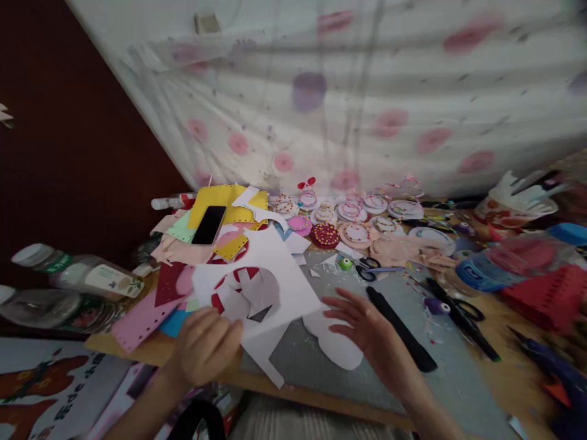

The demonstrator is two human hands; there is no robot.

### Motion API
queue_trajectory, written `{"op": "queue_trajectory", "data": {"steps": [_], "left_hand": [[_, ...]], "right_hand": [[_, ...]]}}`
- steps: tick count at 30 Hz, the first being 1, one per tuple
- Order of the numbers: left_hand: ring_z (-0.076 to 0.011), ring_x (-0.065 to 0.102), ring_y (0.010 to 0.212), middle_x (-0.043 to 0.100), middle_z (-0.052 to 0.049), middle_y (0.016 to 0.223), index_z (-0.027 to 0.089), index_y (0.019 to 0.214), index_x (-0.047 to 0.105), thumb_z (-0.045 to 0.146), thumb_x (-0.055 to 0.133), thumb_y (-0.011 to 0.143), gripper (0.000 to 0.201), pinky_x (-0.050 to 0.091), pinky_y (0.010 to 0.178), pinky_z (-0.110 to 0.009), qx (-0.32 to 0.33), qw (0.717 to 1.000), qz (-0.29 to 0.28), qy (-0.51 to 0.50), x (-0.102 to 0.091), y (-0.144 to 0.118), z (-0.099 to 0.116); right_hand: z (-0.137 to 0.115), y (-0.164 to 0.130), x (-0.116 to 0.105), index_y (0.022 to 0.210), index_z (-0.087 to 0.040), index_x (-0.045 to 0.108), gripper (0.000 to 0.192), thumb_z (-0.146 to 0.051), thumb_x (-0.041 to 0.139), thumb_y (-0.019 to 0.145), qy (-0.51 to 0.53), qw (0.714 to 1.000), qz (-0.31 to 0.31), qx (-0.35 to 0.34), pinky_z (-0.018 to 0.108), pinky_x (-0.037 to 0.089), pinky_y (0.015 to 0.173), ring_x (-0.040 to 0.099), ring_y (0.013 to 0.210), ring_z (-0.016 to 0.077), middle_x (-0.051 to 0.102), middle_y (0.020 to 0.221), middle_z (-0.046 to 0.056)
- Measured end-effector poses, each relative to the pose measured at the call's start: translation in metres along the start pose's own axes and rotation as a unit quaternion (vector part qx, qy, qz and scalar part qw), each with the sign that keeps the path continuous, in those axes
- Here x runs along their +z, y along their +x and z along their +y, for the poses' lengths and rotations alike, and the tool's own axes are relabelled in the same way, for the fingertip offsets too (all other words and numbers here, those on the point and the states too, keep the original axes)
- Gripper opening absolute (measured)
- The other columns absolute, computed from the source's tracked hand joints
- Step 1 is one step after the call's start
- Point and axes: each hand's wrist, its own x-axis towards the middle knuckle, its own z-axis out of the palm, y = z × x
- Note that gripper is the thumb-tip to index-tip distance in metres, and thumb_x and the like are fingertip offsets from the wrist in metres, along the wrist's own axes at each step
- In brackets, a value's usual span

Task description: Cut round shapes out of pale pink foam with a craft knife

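A white sheet of paper or thin foam [293, 278] with a large round hole is pinched at its lower left edge by my left hand [206, 342], fingers curled closed. Coloured scraps show through the hole. My right hand [362, 327] hovers beside the sheet's right corner, its fingers spread and nothing in them. Beneath that hand lie white rounded cut-outs [342, 349], partly overlapping on the grey mat [316, 373]. Black-handled scissors [368, 267] and a small green ball-like piece with an eye [346, 263] lie just beyond. To the right of my right hand is a long black strip-like object [401, 330].
Small decorated hats or discs [325, 234] fill the back. A phone [209, 225] rests on the scrap pile at left, near plastic bottles [77, 272]. On the right are a large bottle [513, 266], a paper tub [513, 205] and a glue gun, apparently [550, 366].
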Motion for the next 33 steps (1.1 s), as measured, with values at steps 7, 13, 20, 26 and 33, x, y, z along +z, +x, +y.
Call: {"op": "queue_trajectory", "data": {"steps": [7,13,20,26,33], "left_hand": [[-0.0171,0.057,0.115,0.069,-0.004,0.115,0.023,0.125,0.061,0.017,0.055,0.092,0.034,0.036,0.112,-0.031,-0.082,0.966,-0.125,-0.209,-0.006,-0.004,0.068],[-0.0306,0.062,0.114,0.065,-0.013,0.124,0.021,0.118,0.062,0.037,0.07,0.08,0.042,0.05,0.1,-0.041,-0.731,0.539,0.05,-0.415,0.01,-0.064,0.072],[-0.0271,0.072,0.096,0.075,-0.016,0.095,0.011,0.095,0.064,0.016,0.064,0.078,0.018,0.051,0.099,-0.04,-0.831,0.194,0.087,-0.515,0.033,-0.084,0.04],[-0.0193,0.074,0.075,0.075,-0.011,0.086,0.011,0.095,0.064,0.006,0.058,0.084,0.014,0.06,0.076,-0.029,-0.829,0.16,0.098,-0.528,0.037,-0.056,0.034],[-0.0279,0.074,0.084,0.076,-0.014,0.092,0.01,0.113,0.061,0.006,0.063,0.082,0.031,0.061,0.078,-0.041,-0.812,0.191,0.129,-0.537,0.039,-0.03,0.043]], "right_hand": [[-0.019,0.0,0.011,0.127,-0.028,0.054,0.055,-0.042,0.073,0.078,-0.026,0.994,-0.076,0.073,0.033,0.053,0.065,0.068,0.079,0.0232,0.071,0.11,0.008],[-0.019,-0.013,-0.031,0.13,-0.03,0.053,0.057,-0.041,0.073,0.078,-0.087,0.995,0.015,0.047,0.034,0.053,0.068,0.068,0.084,0.0246,0.071,0.112,0.008],[0.015,0.053,0.02,0.13,-0.025,0.051,0.058,-0.039,0.068,0.076,-0.125,0.98,-0.118,0.102,0.037,0.052,0.077,0.065,0.098,0.025,0.067,0.117,0.007],[0.039,0.09,0.057,0.111,-0.019,0.063,0.041,-0.027,0.066,0.07,-0.237,0.959,-0.131,0.079,0.039,0.05,0.082,0.063,0.092,0.0241,0.07,0.103,0.004],[0.045,0.093,0.075,0.1,-0.02,0.063,0.03,-0.031,0.065,0.072,-0.27,0.96,-0.066,0.022,0.041,0.046,0.09,0.058,0.095,0.0244,0.066,0.102,0.007]]}}
